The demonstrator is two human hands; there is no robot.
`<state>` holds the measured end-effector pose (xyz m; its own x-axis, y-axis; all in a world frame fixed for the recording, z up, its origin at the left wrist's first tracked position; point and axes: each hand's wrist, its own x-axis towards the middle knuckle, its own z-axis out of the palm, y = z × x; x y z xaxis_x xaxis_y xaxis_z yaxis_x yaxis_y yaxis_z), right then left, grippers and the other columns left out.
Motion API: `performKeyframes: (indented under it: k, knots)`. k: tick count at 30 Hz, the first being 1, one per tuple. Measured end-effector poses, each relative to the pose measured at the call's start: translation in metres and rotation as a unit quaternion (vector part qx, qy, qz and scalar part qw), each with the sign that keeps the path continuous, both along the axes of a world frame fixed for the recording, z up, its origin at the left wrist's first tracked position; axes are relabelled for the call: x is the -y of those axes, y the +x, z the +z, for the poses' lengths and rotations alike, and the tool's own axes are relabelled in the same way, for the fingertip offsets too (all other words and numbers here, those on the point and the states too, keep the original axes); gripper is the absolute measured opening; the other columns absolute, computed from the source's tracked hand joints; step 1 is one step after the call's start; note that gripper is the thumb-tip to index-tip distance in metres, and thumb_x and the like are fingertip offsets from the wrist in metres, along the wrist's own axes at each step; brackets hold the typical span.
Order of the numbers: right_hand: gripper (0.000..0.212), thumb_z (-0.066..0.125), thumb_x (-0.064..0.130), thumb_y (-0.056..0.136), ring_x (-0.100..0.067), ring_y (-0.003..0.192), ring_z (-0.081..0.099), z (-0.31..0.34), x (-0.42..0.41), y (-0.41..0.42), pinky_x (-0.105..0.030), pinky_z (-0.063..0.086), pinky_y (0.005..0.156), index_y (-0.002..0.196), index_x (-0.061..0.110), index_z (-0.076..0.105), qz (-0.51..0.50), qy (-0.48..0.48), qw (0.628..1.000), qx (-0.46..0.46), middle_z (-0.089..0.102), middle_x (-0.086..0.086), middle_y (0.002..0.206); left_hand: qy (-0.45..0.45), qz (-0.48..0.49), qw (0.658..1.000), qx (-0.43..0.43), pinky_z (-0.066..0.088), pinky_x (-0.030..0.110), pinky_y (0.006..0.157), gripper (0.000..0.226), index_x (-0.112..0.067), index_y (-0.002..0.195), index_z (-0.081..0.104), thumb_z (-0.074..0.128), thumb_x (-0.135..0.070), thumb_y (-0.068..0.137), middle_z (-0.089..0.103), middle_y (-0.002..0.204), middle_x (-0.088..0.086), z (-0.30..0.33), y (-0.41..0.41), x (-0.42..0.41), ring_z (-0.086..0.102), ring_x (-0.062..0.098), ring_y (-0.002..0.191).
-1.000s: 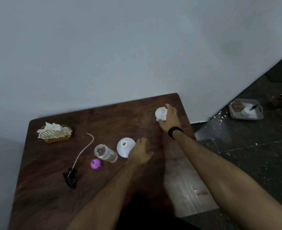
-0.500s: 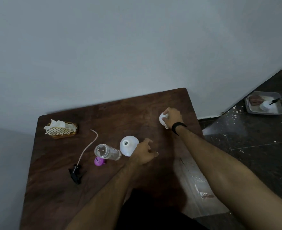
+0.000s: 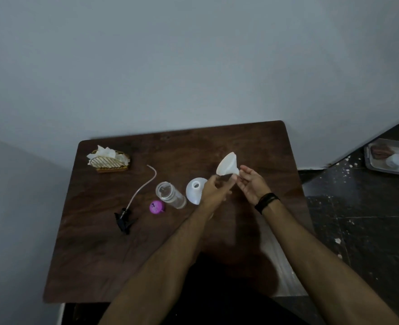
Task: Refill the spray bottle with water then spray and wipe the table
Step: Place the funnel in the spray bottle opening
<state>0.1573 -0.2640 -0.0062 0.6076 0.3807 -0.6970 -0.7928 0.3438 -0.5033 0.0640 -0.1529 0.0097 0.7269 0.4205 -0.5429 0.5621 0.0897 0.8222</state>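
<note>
- Spray bottle (image 3: 170, 195): clear, uncapped, near the middle of the tabletop (image 3: 123, 254), open mouth facing up toward the camera. Whether it stands or leans, you cannot tell from this angle.
- Spray head (image 3: 123, 220): black, lying left of the bottle toward the left edge, its pale dip tube (image 3: 144, 184) curving off toward the far edge. Apart from the bottle.
- Purple cap (image 3: 156, 207): on the wood just beside the bottle, on its near-left side.
- White funnel (image 3: 227, 167): held in the air above the right half of the tabletop, between your two hands, wide mouth tilted up and to the left.
- Your left hand (image 3: 213, 192): fingers curled, pinching the funnel at its narrow end from below.
- Your right hand (image 3: 252, 184): black band on the wrist; fingers loosely extended at the funnel's spout, touching it. A firm grip is not evident.
- Second white funnel (image 3: 195, 191): mouth down on the tabletop, just right of the bottle, partly behind your left hand.
- Napkin holder (image 3: 109, 160): gold wire, white napkins in it, at the far left corner.
- Metal tray (image 3: 390, 160): on the dark speckled floor, off the right edge.
</note>
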Motion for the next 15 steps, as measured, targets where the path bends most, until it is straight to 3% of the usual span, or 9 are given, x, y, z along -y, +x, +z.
performKeyframes:
  k: [4,6,9,12,15]
  knots:
    - [0.034,0.056,-0.001,0.095,-0.02,0.099,0.07,0.008,-0.013,-0.022,-0.029,0.058,0.081,0.128,0.006,0.051,0.063,0.036,0.996,0.059,0.068,-0.014,0.115,0.066,0.108,0.992,0.019,0.06,0.033,0.074,0.062,-0.022,0.108,0.062,0.068,-0.072,0.072,0.073,0.096,-0.005,0.007,-0.001,-0.005,0.072,0.017,0.088]
    - [0.033,0.058,0.005,0.096,-0.021,0.107,0.068,0.014,-0.017,-0.028,-0.031,0.057,0.084,0.129,0.006,0.056,0.135,0.018,0.984,0.118,0.068,-0.013,0.118,0.095,0.115,0.988,0.033,0.06,0.038,0.079,0.055,-0.021,0.109,0.062,0.069,-0.065,0.078,0.072,0.096,-0.005,0.007,-0.005,-0.009,0.071,0.019,0.089]
    - [0.025,0.056,0.013,0.099,-0.022,0.108,0.067,0.017,-0.02,-0.033,-0.03,0.054,0.086,0.122,0.008,0.063,0.216,-0.008,0.96,0.177,0.071,-0.01,0.115,0.111,0.085,0.989,0.053,0.058,0.03,0.078,0.037,-0.018,0.108,0.062,0.073,-0.047,0.087,0.068,0.092,-0.01,0.013,-0.013,-0.009,0.069,0.013,0.088]
    - [0.019,0.056,0.014,0.099,-0.02,0.102,0.066,0.013,-0.02,-0.032,-0.035,0.053,0.091,0.115,0.014,0.067,0.196,-0.059,0.961,0.188,0.074,-0.006,0.106,0.179,0.073,0.979,0.06,0.057,0.025,0.074,0.033,-0.022,0.111,0.063,0.071,-0.046,0.089,0.065,0.088,-0.013,0.018,-0.032,-0.002,0.065,0.002,0.082]
    - [0.024,0.061,0.013,0.096,-0.012,0.097,0.065,0.011,-0.021,-0.033,-0.036,0.047,0.091,0.119,0.009,0.062,0.181,-0.128,0.947,0.234,0.074,-0.003,0.108,0.276,0.129,0.952,0.019,0.059,0.037,0.078,0.033,-0.023,0.116,0.06,0.069,-0.042,0.09,0.061,0.088,-0.013,0.015,-0.053,0.002,0.064,0.009,0.082]
